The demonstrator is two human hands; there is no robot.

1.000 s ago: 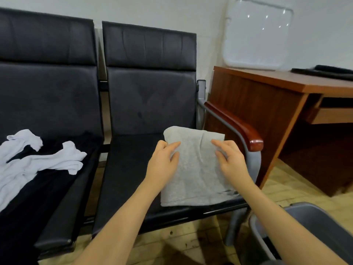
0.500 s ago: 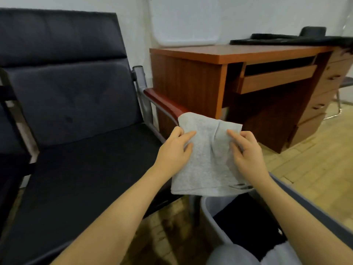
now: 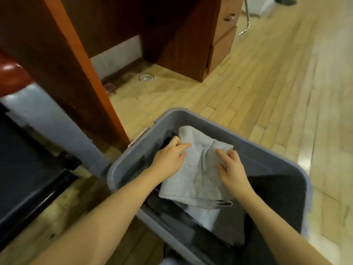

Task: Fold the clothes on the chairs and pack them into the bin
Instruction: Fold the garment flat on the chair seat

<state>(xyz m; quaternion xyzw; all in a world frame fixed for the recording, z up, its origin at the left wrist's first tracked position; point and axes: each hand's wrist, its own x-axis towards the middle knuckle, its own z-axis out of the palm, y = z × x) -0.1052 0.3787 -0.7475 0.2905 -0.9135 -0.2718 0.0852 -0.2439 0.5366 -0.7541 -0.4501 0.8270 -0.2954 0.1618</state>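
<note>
A folded light grey garment (image 3: 198,169) sits inside the grey plastic bin (image 3: 282,159), over darker folded clothes (image 3: 229,228). My left hand (image 3: 170,157) grips the garment's left edge, thumb on top and fingers curled under. On the right edge my right hand (image 3: 232,167) pinches the cloth. Both hands are within the bin's opening. The black chair seat (image 3: 24,169) lies at the left edge of the view.
The bin stands on a pale wooden floor (image 3: 257,88). A brown wooden desk (image 3: 86,60) with drawers rises behind the bin, close to its far left corner. The chair's red armrest (image 3: 11,73) and grey leg (image 3: 51,127) are at the left.
Both hands carried the grey garment off the chair seat, to the right, and down into the bin. My view swung from the chairs to the bin and floor.
</note>
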